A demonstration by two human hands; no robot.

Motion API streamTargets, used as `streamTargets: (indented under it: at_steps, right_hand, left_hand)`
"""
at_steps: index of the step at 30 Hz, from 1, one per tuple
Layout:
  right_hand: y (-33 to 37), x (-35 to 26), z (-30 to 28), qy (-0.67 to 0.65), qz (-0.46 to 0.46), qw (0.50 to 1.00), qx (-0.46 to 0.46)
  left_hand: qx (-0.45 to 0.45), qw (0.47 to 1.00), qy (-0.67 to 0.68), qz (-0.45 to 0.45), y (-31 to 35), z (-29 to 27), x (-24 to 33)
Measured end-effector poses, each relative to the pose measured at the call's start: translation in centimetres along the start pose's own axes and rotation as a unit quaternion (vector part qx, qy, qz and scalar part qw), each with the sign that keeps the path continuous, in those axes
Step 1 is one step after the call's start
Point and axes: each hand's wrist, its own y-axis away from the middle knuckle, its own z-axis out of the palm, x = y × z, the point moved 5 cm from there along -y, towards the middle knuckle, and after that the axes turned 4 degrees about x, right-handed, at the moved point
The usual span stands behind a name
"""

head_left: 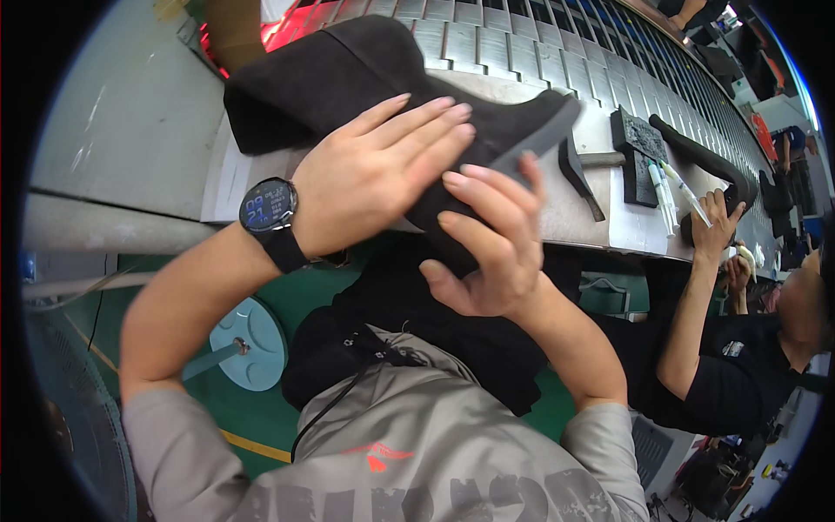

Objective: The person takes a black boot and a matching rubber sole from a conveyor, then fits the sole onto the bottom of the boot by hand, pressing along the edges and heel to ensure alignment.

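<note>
While the conveyor belt (539, 61) of metal slats runs to the far right, a black suede high-heeled boot (348, 78) lies on its side at the belt's near edge, shaft to the left, block heel (578, 174) pointing right. Left hand (370, 178), smartwatch (268, 209) on the wrist, presses flat on the boot's ankle, fingers spread. Right hand (487, 248) grips the sole from below, fingers curled. Further right along the near edge: another black boot (704, 161), a co-worker's hand (718, 228) on it, and white tubes (665, 196).
</note>
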Motion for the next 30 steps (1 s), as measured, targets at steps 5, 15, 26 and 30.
streamTargets:
  at_steps: [5, 15, 26, 30]
  right_hand:
    - [3.7, 4.2, -2.3, 0.064, 0.094, 0.989, -0.095]
    - [-2.3, 7.3, 0.0, 0.172, 0.017, 0.928, -0.331]
    - [-3.1, 9.4, 1.3, 0.040, 0.032, 0.953, -0.299]
    - [-3.1, 9.8, 1.1, 0.025, 0.050, 0.949, -0.309]
  left_hand:
    - [-0.077, 0.952, 0.230, -0.188, 6.8, 3.6, -2.1]
    - [0.160, 0.905, 0.252, -0.302, 5.8, 8.3, 2.4]
    - [0.172, 0.902, 0.256, -0.301, 5.6, 8.9, 2.2]
    - [0.174, 0.901, 0.256, -0.304, 5.5, 8.9, 2.3]
